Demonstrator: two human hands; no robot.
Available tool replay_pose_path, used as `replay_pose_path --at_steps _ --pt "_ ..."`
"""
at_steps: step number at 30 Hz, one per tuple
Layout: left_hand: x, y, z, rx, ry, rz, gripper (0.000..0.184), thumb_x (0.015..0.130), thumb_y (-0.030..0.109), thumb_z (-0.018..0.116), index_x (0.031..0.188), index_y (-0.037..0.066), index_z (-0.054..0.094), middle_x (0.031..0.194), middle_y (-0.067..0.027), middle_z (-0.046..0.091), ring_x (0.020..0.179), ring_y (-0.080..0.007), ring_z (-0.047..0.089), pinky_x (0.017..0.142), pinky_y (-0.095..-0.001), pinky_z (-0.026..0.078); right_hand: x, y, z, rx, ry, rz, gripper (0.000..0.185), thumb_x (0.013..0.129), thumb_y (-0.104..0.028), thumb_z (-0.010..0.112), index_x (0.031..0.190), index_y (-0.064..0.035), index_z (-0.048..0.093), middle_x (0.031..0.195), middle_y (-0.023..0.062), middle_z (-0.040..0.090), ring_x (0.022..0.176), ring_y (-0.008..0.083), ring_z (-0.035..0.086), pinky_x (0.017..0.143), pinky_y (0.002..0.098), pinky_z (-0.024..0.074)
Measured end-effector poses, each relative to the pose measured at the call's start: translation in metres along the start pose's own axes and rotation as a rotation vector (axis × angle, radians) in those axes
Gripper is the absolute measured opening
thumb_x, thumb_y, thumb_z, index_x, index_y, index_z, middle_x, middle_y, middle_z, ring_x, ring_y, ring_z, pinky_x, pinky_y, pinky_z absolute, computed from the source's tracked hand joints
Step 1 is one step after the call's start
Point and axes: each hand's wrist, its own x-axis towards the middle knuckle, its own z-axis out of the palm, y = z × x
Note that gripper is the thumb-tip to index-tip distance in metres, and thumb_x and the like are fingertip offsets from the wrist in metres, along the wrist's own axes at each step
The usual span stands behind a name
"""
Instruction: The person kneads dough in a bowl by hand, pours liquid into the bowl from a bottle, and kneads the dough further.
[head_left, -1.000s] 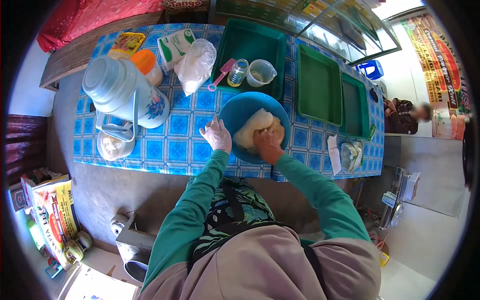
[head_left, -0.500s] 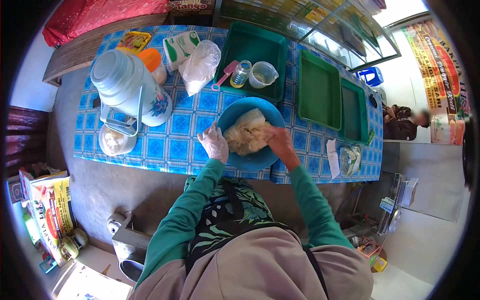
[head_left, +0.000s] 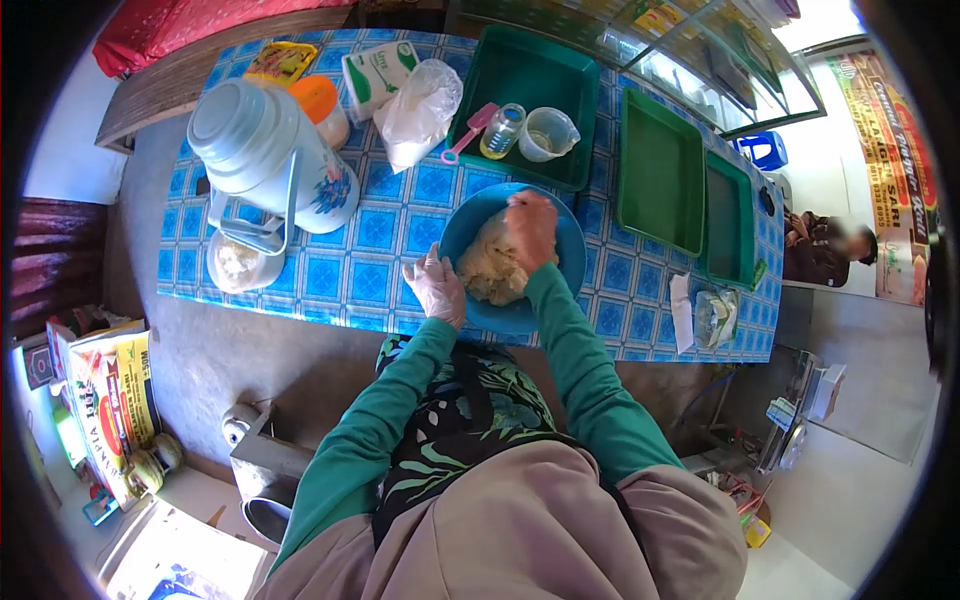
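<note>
A round blue bowl (head_left: 572, 240) stands near the table's front edge with a lump of pale, rough dough (head_left: 488, 268) in it. Against the bowl's left rim rests my left hand (head_left: 437, 287), in a clear glove, its fingers apart. My right hand (head_left: 532, 228) is over the dough at the bowl's upper right. Its fingers are curled toward the dough and blurred, so what they hold, if anything, cannot be made out.
Behind the bowl, a green tray (head_left: 574, 80) holds a pink spoon, a glass jar (head_left: 503, 132) and a plastic cup (head_left: 548, 134). Two more trays lie right. A large thermos (head_left: 270, 150) and a flour bag (head_left: 418, 115) stand left. A person (head_left: 826, 248) is far right.
My right hand has moved from the bowl's right side up over the dough's far part. The dough's shape has changed. My left hand stays at the rim, and the camera view has shifted slightly.
</note>
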Motion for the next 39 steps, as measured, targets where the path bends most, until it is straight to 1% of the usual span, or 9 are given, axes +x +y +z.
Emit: replay_pose_path --at_steps 4,6,11,17,24,27,32,35,39 --pt "0.0 0.001 0.0 0.012 0.015 0.032 0.034 0.081 0.009 0.054 0.115 0.006 0.054 0.096 -0.0144 0.055 0.098 -0.0325 0.048 0.102 -0.0484 0.023 0.007 0.005 0.004 0.49 -0.004 0.291 0.005 0.071 -0.008 0.054 0.066 -0.0052 0.055 0.07 0.0159 0.059 0.065 0.0348 0.057 0.058 0.0461 0.0425" --pt "0.0 -0.001 0.0 -0.021 0.008 0.081 0.034 0.081 0.009 0.053 0.115 0.005 0.054 0.096 -0.0144 0.055 0.098 -0.0318 0.048 0.102 -0.0485 0.022 0.01 -0.009 0.018 0.099 0.083 -0.232 0.007 0.07 -0.009 0.055 0.065 -0.0041 0.054 0.07 0.0157 0.059 0.063 0.0348 0.056 0.056 0.0447 0.041" --pt "0.003 0.002 -0.008 -0.042 -0.04 -0.009 0.033 0.081 0.008 0.054 0.114 0.004 0.054 0.097 -0.0145 0.055 0.099 -0.0313 0.048 0.102 -0.0473 0.022 -0.031 -0.024 -0.042 0.084 -0.549 -0.315 0.016 0.073 -0.016 0.061 0.085 -0.0059 0.06 0.083 0.0158 0.061 0.081 0.0318 0.058 0.066 0.0403 0.0447" --pt "0.011 0.005 -0.008 -0.022 -0.023 0.035 0.03 0.082 0.006 0.052 0.112 0.003 0.054 0.097 -0.0137 0.054 0.102 -0.0327 0.045 0.102 -0.0456 0.023 -0.09 -0.003 -0.054 -0.562 -0.438 -0.734 0.038 0.068 -0.011 0.056 0.102 0.0053 0.054 0.102 0.0229 0.052 0.1 0.0405 0.045 0.083 0.0575 0.032" --pt "0.016 0.0 0.011 0.003 0.093 0.048 0.029 0.082 0.005 0.05 0.111 0.004 0.053 0.097 -0.0131 0.054 0.101 -0.0297 0.046 0.102 -0.0446 0.023 -0.045 -0.011 0.002 -0.527 -0.33 -0.603 0.047 0.052 -0.02 0.07 0.091 0.002 0.057 0.093 0.0196 0.058 0.1 0.0355 0.05 0.083 0.0492 0.038" --pt "0.021 -0.001 0.014 -0.021 0.151 0.064 0.029 0.083 0.006 0.049 0.111 0.005 0.053 0.097 -0.0131 0.055 0.098 -0.0291 0.049 0.104 -0.0437 0.021 -0.007 -0.004 -0.029 -0.241 -0.966 -0.474 0.032 0.056 -0.018 0.07 0.081 -0.0013 0.06 0.078 0.0135 0.063 0.079 0.0263 0.061 0.069 0.0389 0.047" --pt "0.018 0.004 0.002 -0.018 0.048 0.024 0.034 0.08 0.003 0.051 0.114 0.005 0.053 0.099 -0.0131 0.055 0.1 -0.0277 0.048 0.105 -0.0432 0.02 0.008 -0.01 -0.047 0.303 -0.086 0.078 0.022 0.072 -0.02 0.065 0.066 0.0007 0.061 0.067 0.0174 0.062 0.051 0.025 0.059 0.048 0.0336 0.0445" --pt "0.017 0.002 0.002 -0.056 0.036 0.059 0.036 0.08 0.001 0.052 0.115 0.005 0.052 0.101 -0.0142 0.054 0.105 -0.0297 0.045 0.105 -0.0441 0.018 0.031 0.002 -0.025 1.201 -0.33 0.747 0.022 0.08 -0.018 0.065 0.068 -0.0015 0.056 0.06 0.0106 0.058 0.046 0.0159 0.053 0.04 0.029 0.0373" --pt "0.017 0.002 -0.001 -0.032 -0.004 0.041 0.038 0.08 0.001 0.052 0.118 0.005 0.05 0.104 -0.0146 0.052 0.107 -0.0321 0.043 0.105 -0.0451 0.019 0.049 -0.016 0.004 1.326 -0.009 0.976 0.022 0.083 -0.013 0.06 0.066 -0.0027 0.05 0.056 0.0099 0.051 0.041 0.0154 0.044 0.036 0.0258 0.0298"
